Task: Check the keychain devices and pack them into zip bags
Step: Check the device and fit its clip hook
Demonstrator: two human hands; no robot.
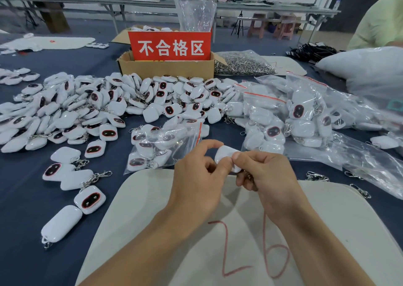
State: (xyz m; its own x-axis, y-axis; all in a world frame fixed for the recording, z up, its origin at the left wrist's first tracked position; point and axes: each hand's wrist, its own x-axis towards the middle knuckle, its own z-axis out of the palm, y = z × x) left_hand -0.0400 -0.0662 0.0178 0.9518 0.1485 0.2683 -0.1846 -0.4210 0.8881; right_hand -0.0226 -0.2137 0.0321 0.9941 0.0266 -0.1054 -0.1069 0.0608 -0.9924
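Note:
My left hand point(196, 176) and my right hand point(268, 176) together pinch one white keychain device point(224, 153) just above the beige mat point(327, 231); its metal clip hangs hidden under my right fingers. Right behind my hands lies a partly filled zip bag point(159, 148) with several devices inside. A big loose pile of white devices with dark oval faces point(104, 107) spreads across the blue table to the left and back. Filled zip bags point(305, 115) with red seal strips are heaped to the right.
A cardboard box point(168, 66) with a red sign stands at the back centre, a bag of metal clips point(242, 64) to its right. Loose clips point(316, 175) lie right of my hands. Another person's sleeve point(379, 24) and a large plastic bag point(368, 67) are far right.

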